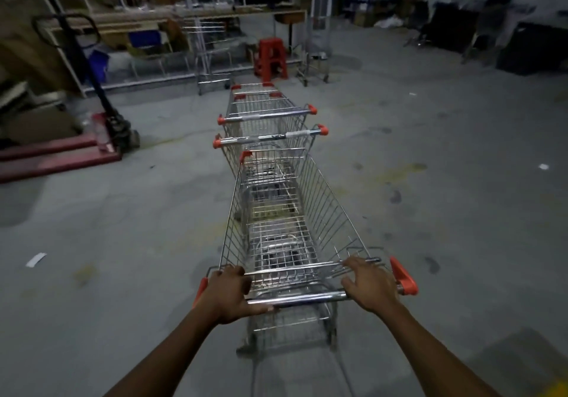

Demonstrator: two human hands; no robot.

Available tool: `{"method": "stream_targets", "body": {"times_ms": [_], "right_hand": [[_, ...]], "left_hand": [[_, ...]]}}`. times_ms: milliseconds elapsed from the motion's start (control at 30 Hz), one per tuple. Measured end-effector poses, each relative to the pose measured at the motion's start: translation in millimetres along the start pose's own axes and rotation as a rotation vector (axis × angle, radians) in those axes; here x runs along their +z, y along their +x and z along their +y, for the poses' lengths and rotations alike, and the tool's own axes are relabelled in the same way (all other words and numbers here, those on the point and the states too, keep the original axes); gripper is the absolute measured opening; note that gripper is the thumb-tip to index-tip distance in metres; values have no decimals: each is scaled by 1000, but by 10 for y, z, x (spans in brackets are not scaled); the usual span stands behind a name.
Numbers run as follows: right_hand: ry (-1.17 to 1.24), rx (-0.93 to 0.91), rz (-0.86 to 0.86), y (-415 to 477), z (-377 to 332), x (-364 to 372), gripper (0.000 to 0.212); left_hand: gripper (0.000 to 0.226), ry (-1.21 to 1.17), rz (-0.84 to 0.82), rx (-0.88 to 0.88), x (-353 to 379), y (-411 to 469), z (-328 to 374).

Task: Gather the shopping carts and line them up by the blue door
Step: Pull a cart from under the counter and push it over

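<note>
Steel-wire cart (295, 212) directly in front of you, orange caps on the ends of its handle bar (302, 298). Your L hand (233, 295) grips the bar at its L end: fingers curled over the top and pressed together, thumb lying along the near side of the bar. Your R hand (372, 286) sits over the bar's R end, fingers spread, tips on the wire frame just behind the bar, thumb pointing inward above it; can't tell if the palm bears on the bar. Cart basket holds nothing. Its nose sits at the back of a 2nd cart (270, 138), right under that one's handle; can't tell how far in. The 2nd is nested into a 3rd cart (267, 115), so all 3 make one row running away from you, mid-floor on grey concrete (430, 181). Beyond the row: red stool (270, 58), w/ another cart (316, 58) just to its R, well apart from the row. Pallet jack (101, 114), red forks, on the L near the shelving (123, 12). White paper scrap (36, 259) on the floor, far L. Dark furniture along the R wall, too blurred to ID.
</note>
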State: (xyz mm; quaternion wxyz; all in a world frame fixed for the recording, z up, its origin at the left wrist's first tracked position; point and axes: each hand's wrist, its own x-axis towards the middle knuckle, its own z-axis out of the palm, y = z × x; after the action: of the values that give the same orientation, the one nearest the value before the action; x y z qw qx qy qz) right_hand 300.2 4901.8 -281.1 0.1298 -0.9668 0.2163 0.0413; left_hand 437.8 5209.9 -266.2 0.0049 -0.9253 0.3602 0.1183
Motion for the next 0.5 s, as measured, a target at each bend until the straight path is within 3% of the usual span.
{"method": "stream_targets", "body": {"times_ms": [200, 333, 500], "right_hand": [[14, -51, -20, 633, -54, -94, 49], [45, -53, -5, 957, -112, -57, 62], [31, -53, -4, 1337, -308, -34, 55]], "left_hand": [[88, 0, 2, -49, -142, 391, -143], [85, -6, 32, -55, -229, 597, -303], [82, 18, 43, -48, -377, 910, -610]]}}
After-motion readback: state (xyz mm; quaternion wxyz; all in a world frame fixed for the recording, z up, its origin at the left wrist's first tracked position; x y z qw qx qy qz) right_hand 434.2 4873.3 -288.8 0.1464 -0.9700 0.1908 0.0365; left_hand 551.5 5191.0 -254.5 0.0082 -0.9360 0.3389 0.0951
